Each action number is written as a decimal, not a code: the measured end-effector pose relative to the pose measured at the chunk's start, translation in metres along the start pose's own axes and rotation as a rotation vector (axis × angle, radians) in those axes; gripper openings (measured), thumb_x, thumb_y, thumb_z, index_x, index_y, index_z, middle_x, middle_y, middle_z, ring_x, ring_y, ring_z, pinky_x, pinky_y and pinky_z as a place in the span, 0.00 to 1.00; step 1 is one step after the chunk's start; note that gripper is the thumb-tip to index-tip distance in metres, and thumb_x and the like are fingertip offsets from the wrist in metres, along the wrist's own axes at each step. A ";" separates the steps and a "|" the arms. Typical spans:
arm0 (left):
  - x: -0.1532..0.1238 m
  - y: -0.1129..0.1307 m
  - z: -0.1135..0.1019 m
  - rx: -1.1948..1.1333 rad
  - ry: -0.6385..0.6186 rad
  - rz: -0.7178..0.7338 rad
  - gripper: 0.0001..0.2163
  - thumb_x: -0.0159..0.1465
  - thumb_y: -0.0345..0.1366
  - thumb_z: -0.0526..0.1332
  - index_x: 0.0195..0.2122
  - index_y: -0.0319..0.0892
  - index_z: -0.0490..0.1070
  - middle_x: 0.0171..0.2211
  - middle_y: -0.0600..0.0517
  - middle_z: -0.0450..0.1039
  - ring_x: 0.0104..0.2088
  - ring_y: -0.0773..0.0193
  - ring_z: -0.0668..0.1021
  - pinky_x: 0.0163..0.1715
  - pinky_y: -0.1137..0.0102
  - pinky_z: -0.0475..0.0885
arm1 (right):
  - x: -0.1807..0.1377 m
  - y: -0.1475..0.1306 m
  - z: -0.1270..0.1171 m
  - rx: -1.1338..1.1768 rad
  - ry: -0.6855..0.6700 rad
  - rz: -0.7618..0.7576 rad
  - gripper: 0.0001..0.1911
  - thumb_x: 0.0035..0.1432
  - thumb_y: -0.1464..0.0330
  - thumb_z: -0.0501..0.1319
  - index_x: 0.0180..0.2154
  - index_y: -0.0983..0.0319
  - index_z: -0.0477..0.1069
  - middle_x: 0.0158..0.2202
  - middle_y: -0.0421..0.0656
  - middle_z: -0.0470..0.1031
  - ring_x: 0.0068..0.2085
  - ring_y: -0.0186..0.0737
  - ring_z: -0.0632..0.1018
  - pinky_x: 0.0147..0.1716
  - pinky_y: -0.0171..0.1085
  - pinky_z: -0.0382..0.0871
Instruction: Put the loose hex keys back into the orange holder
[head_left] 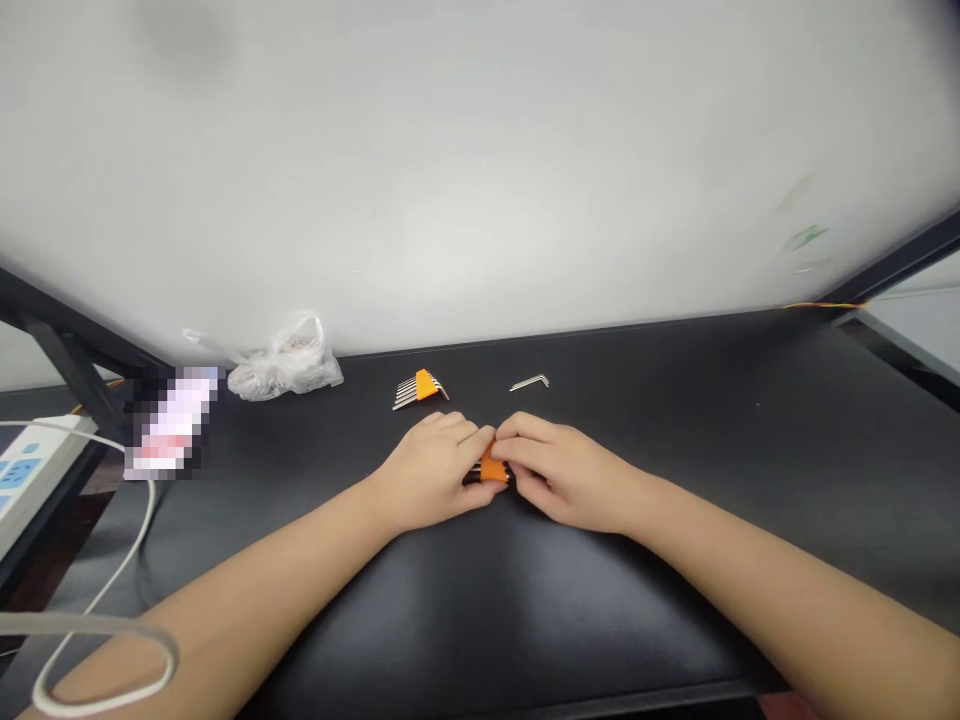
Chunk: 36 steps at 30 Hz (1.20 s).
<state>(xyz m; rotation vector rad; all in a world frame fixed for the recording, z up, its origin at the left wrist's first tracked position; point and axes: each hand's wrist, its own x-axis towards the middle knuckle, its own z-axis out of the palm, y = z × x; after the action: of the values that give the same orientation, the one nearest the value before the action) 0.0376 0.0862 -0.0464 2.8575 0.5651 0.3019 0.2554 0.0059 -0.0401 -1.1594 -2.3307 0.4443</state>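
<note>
The orange hex-key holder (493, 468) rests on the dark surface (525, 600), pinched between the left hand (431, 470) and right hand (559, 475), each grip closed on it; it looks light, stiff and small, and is probably best held by its plastic body.

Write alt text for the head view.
The left hand and right hand meet on a black table, gripping a small orange holder between them. Behind lie an orange hex key set, a loose hex key and a plastic bag.

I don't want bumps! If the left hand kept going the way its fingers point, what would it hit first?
Probably the orange holder, which the left hand touches now; the right hand sits just behind it.
</note>
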 end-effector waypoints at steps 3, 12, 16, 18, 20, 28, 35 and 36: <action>-0.002 -0.002 0.001 0.007 0.009 -0.018 0.17 0.67 0.49 0.62 0.49 0.42 0.69 0.36 0.49 0.73 0.37 0.57 0.73 0.39 0.63 0.67 | -0.001 0.023 -0.006 -0.067 0.168 0.072 0.12 0.66 0.73 0.57 0.49 0.58 0.74 0.44 0.47 0.75 0.42 0.43 0.77 0.43 0.41 0.74; -0.002 -0.004 0.000 0.000 0.001 -0.038 0.20 0.67 0.48 0.63 0.53 0.42 0.68 0.36 0.49 0.74 0.38 0.56 0.74 0.39 0.63 0.68 | -0.016 0.088 -0.013 -0.449 0.157 0.287 0.14 0.67 0.68 0.59 0.49 0.57 0.80 0.52 0.50 0.72 0.46 0.48 0.76 0.46 0.47 0.72; -0.002 -0.004 0.001 -0.005 0.011 -0.035 0.20 0.66 0.49 0.63 0.54 0.42 0.68 0.37 0.49 0.74 0.38 0.56 0.75 0.39 0.63 0.68 | -0.009 0.074 -0.016 -0.478 0.091 0.296 0.10 0.67 0.71 0.58 0.41 0.60 0.79 0.44 0.48 0.74 0.41 0.44 0.75 0.42 0.43 0.69; -0.002 -0.004 0.001 -0.008 0.012 -0.041 0.20 0.66 0.48 0.64 0.53 0.43 0.68 0.36 0.49 0.74 0.38 0.56 0.74 0.39 0.63 0.68 | -0.007 0.064 -0.018 -0.494 0.041 0.320 0.07 0.64 0.73 0.59 0.36 0.61 0.76 0.39 0.46 0.73 0.37 0.42 0.74 0.38 0.40 0.67; -0.002 -0.004 0.002 -0.007 0.015 -0.053 0.19 0.66 0.48 0.63 0.53 0.43 0.68 0.35 0.49 0.74 0.37 0.56 0.74 0.39 0.63 0.68 | -0.007 0.055 -0.020 -0.471 -0.014 0.365 0.05 0.61 0.74 0.60 0.33 0.61 0.72 0.36 0.44 0.72 0.32 0.39 0.72 0.32 0.38 0.64; -0.002 -0.005 0.002 0.003 0.018 -0.053 0.19 0.66 0.46 0.64 0.53 0.42 0.68 0.36 0.49 0.74 0.38 0.57 0.74 0.39 0.63 0.68 | -0.011 0.026 -0.019 -0.351 -0.113 0.320 0.05 0.59 0.75 0.59 0.32 0.60 0.67 0.34 0.42 0.72 0.28 0.34 0.71 0.28 0.35 0.59; -0.001 -0.005 0.003 0.009 0.021 -0.053 0.20 0.66 0.47 0.64 0.54 0.42 0.68 0.36 0.49 0.73 0.37 0.57 0.73 0.39 0.62 0.68 | -0.009 0.016 -0.010 -0.243 -0.061 0.176 0.04 0.66 0.73 0.57 0.38 0.60 0.70 0.34 0.40 0.72 0.29 0.35 0.71 0.29 0.35 0.60; -0.002 -0.005 0.003 0.008 0.022 -0.053 0.20 0.66 0.47 0.64 0.54 0.42 0.68 0.36 0.49 0.73 0.37 0.57 0.73 0.39 0.62 0.68 | -0.009 0.016 -0.010 -0.242 -0.059 0.167 0.05 0.67 0.73 0.56 0.39 0.60 0.70 0.34 0.41 0.71 0.30 0.35 0.71 0.29 0.35 0.60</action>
<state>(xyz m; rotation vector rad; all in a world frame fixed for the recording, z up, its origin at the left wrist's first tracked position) 0.0350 0.0900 -0.0507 2.8444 0.6467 0.3230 0.2763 0.0085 -0.0424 -1.4807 -2.3976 0.2608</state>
